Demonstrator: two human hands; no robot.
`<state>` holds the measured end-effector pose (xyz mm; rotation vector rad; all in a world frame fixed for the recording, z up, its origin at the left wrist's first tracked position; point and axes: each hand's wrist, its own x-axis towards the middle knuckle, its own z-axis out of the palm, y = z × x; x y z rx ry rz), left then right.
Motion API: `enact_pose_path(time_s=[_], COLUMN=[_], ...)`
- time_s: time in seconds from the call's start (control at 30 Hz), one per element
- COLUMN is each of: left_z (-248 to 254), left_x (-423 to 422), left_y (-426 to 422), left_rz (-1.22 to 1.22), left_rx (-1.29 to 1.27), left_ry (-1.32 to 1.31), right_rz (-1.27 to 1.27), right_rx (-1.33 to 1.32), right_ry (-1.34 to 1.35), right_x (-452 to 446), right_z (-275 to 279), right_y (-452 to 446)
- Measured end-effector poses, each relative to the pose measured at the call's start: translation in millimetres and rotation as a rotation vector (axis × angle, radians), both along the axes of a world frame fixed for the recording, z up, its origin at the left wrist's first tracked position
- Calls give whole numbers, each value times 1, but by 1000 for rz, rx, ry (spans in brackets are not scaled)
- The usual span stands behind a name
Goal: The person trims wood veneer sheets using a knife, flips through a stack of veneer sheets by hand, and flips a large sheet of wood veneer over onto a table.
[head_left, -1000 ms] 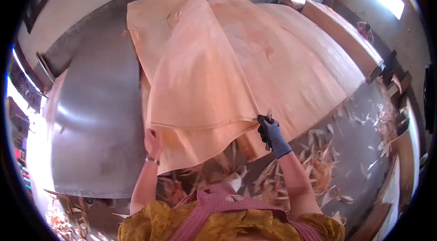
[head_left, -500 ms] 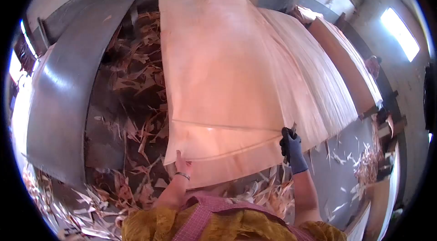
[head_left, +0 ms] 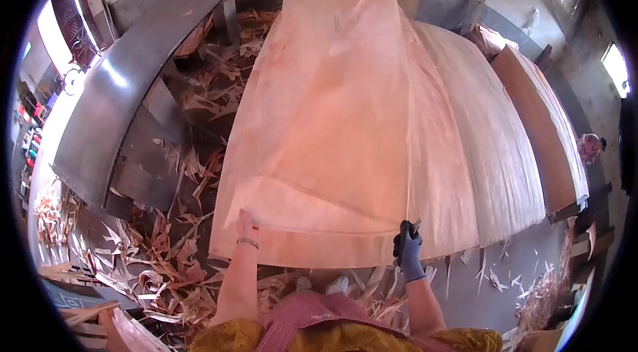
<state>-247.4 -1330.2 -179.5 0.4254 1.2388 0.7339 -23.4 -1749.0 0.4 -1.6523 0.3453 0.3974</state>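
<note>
Thin wood veneer sheets (head_left: 332, 113) lie in a broad stack in front of me. My left hand (head_left: 246, 226), bare with a band at the wrist, is closed on the near left edge of the top sheet. A raised fold (head_left: 319, 209) runs across the veneer between my hands. At the near right of the stack, my right hand (head_left: 408, 251) wears a grey and black glove. Its fist is wrapped around what looks like a small knife (head_left: 417, 224), whose metal tip sticks out above the fingers. The handle is hidden by the glove.
A dark sloping panel (head_left: 133, 86) stands to the left. Torn veneer scraps (head_left: 166, 259) litter the floor on the left and near my feet. More stacked veneer (head_left: 485, 126) and a brown-sided stack (head_left: 538, 132) stand to the right. Another person (head_left: 589, 148) is at the far right.
The view has shifted. The top sheet has slid and spread to the left and nearer, with my left hand on its edge. My right hand has come lower, still holding the knife.
</note>
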Motion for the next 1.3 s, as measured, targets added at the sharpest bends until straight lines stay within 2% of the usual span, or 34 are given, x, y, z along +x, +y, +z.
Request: enact_pose_path(time_s=[0.1,0.2,0.23,0.27,0.33,0.4,0.5,0.6,0.63,0.7,0.77,0.87,0.9,1.07,1.2,1.27,1.3], left_z=[-7,-26,-29,-28,-25,-25,-19,7,-11,-63,-54,-16,-8,-91,-88,-64,-57], left_x=[-5,-21,-32,-45,-72,-90,-69,-44,-46,-64,-93,-94,-91,-87,-84,-86,-85], left_y=[-10,-25,-37,-44,-56,-65,-40,-27,-26,-11,-44,-72,-75,-17,-24,-37,-46], left_rz=[-131,20,27,35,55,72,67,19,45,117,137,210,242,126,204,114,75], left_rx=[-2,37,46,62,107,146,166,185,207,270,215,185,181,165,219,185,158], left_ry=[64,8,-23,-59,-128,-195,10,-96,-56,27,20,-14,-27,-3,72,-48,-98], right_rz=[26,-22,8,-40,0,34,68,63,79,100,97,84,82,88,96,112,151], right_rx=[93,83,38,113,8,24,-19,-10,37,-70,-91,-169,-154,-140,-168,-111,-189], right_ry=[-10,50,68,-26,58,34,14,29,-2,-4,-66,-167,-127,49,27,25,-30], right_x=[10,-15,-29,-43,-64,-67,-45,-18,-15,-32,-58,-82,-82,-53,-61,-62,-61], right_z=[-41,-63,-67,-95,-98,-107,-135,-131,-139,-136,-153,-170,-173,-158,-173,-195,-196], right_y=[-14,-21,-28,-34,-44,-45,-33,-2,-1,-11,-31,-47,-45,-6,-6,-19,-21])
